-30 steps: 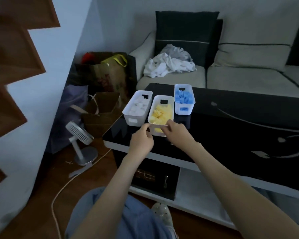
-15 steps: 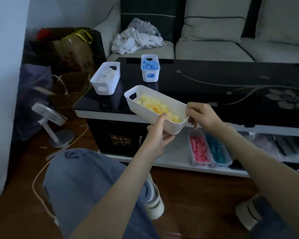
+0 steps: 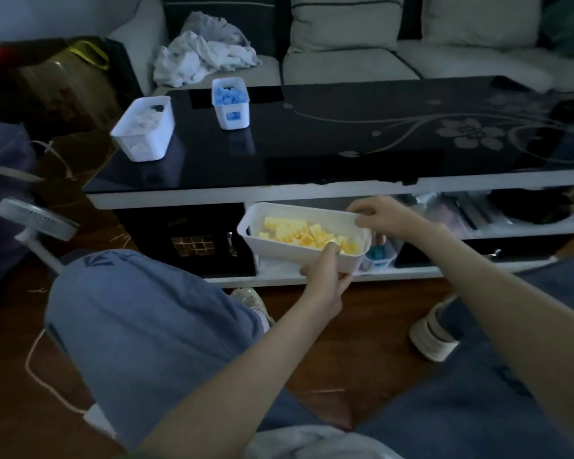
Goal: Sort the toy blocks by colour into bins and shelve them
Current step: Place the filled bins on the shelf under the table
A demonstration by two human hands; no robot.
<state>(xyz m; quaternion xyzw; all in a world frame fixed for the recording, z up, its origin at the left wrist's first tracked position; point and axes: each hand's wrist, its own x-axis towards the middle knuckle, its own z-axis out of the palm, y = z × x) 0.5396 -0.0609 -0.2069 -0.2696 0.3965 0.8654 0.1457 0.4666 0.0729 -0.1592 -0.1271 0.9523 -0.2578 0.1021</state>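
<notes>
Yellow-block bin (image 3: 280,251) gripped between left hand (image 3: 323,276) and right hand (image 3: 383,215).

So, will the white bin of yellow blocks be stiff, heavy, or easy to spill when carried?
Probably stiff and light: the white bin shows no bending though the left hand and right hand grip near one end. Its loose yellow blocks lie below the rim but may slide if tilted.

The yellow-block bin (image 3: 289,255) hides most of the shelved blue-block bin (image 3: 377,256).

Glossy black tabletop (image 3: 312,140), seemingly glass; smooth white plastic bin (image 3: 279,253); wooden floor (image 3: 362,326).
</notes>
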